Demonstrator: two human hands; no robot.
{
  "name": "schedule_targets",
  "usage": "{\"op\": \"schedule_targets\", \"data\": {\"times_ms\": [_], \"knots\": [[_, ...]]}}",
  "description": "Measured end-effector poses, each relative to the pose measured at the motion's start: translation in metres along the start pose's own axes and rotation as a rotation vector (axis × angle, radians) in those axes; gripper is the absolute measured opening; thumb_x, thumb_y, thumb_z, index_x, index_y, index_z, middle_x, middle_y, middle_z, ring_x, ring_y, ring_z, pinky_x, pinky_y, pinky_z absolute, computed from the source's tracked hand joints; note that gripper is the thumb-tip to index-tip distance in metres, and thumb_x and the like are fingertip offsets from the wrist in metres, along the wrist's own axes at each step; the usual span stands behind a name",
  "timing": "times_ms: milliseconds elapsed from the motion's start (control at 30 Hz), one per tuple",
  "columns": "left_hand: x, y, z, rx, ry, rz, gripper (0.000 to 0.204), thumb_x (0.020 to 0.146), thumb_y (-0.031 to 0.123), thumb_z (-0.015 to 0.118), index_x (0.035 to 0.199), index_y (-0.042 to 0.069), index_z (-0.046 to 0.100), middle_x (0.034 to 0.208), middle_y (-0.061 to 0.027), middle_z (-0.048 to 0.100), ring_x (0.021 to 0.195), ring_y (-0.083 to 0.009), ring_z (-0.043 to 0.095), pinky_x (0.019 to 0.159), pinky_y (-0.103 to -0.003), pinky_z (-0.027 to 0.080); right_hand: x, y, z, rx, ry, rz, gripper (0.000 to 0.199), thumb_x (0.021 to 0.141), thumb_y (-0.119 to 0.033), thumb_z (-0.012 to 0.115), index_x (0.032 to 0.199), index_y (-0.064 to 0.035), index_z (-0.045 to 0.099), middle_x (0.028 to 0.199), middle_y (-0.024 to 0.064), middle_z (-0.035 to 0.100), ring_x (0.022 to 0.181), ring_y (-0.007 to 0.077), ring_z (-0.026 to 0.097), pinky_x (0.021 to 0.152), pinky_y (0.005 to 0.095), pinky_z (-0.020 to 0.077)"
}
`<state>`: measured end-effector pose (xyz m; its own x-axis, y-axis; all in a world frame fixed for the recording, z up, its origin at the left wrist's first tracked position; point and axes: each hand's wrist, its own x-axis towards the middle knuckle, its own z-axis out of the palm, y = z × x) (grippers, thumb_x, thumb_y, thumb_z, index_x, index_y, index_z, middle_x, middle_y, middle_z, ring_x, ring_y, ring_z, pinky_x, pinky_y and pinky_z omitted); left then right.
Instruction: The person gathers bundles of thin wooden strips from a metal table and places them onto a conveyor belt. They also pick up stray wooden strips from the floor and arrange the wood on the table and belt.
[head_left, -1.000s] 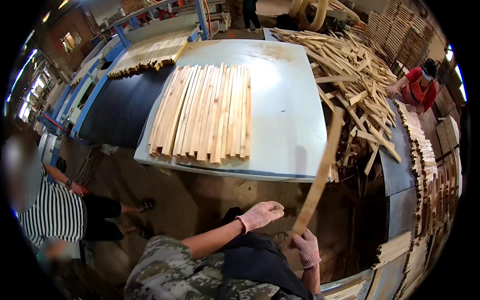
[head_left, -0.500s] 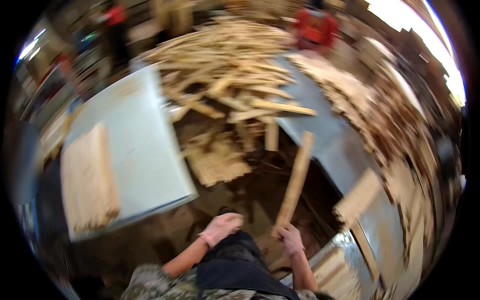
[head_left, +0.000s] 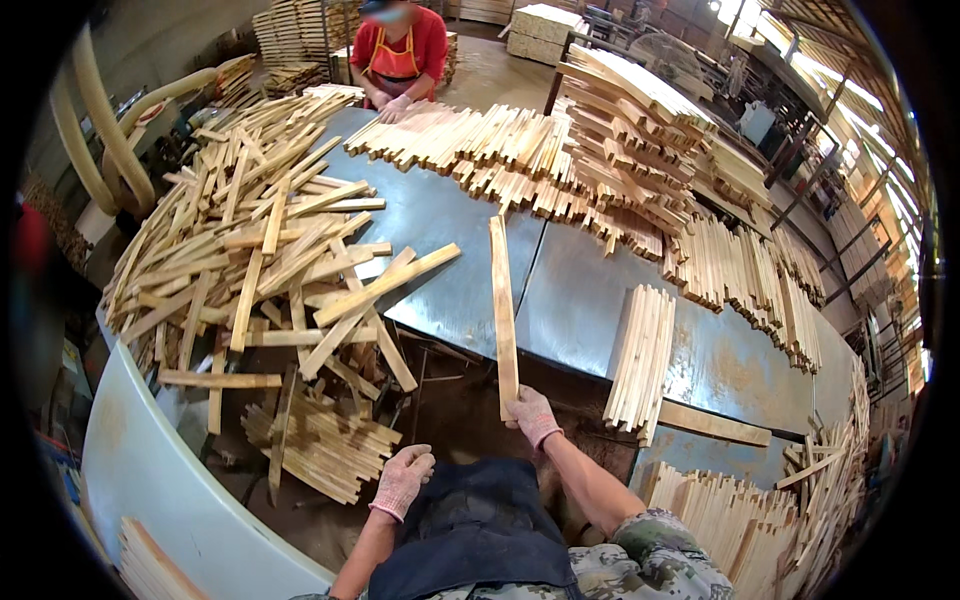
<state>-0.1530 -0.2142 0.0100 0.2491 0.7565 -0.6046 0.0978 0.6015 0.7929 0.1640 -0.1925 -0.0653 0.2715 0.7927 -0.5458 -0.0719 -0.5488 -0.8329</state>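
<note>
My right hand (head_left: 535,414), in a pale work glove, grips the lower end of a long wooden slat (head_left: 503,315). The slat points away from me, its far part over the metal tabletop (head_left: 432,215). Gloved as well, my left hand (head_left: 403,484) is beside my dark apron with its fingers curled in and nothing seen in them. Nearest to it lies a low stack of slats (head_left: 330,450). To the right of the held slat, a small row of slats (head_left: 642,355) lies side by side on the metal top.
A big jumbled heap of slats (head_left: 240,240) rises at the left, some jutting over the edge. Rows of slats (head_left: 500,140) line the table's far side. A co-worker in red (head_left: 425,45) stands behind it. A pale blue board (head_left: 150,450) curves along the lower left.
My view has swung to the right, so the heap now sits at the left and the metal table ahead. The slat stays in my right hand, now more upright.
</note>
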Motion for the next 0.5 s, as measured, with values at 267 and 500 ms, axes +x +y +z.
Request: {"op": "schedule_targets", "data": {"times_ms": [267, 500], "knots": [[0.085, 0.041, -0.008, 0.017, 0.096, -0.068, 0.039, 0.099, 0.022, 0.066, 0.127, -0.004, 0.067, 0.103, -0.0140, 0.075, 0.083, -0.0173, 0.069, 0.075, -0.030, 0.055, 0.202, -0.104, -0.013, 0.118, -0.031, -0.028, 0.037, 0.102, -0.022, 0.063, 0.134, -0.0035, 0.064, 0.111, 0.0054, 0.070, 0.090, 0.0178, 0.069, 0.073, 0.0357, 0.0626], [0.137, 0.038, 0.022, -0.170, 0.388, -0.345, 0.033, 0.101, 0.021, 0.064, 0.123, -0.003, 0.066, 0.089, -0.0116, 0.070, 0.076, -0.0203, 0.067, 0.069, -0.035, 0.057, 0.434, -0.203, -0.005, 0.214, -0.053, -0.053, 0.030, 0.100, -0.020, 0.065, 0.125, -0.0038, 0.068, 0.109, 0.0055, 0.070, 0.090, 0.0195, 0.070, 0.071, 0.0377, 0.0624]]}}
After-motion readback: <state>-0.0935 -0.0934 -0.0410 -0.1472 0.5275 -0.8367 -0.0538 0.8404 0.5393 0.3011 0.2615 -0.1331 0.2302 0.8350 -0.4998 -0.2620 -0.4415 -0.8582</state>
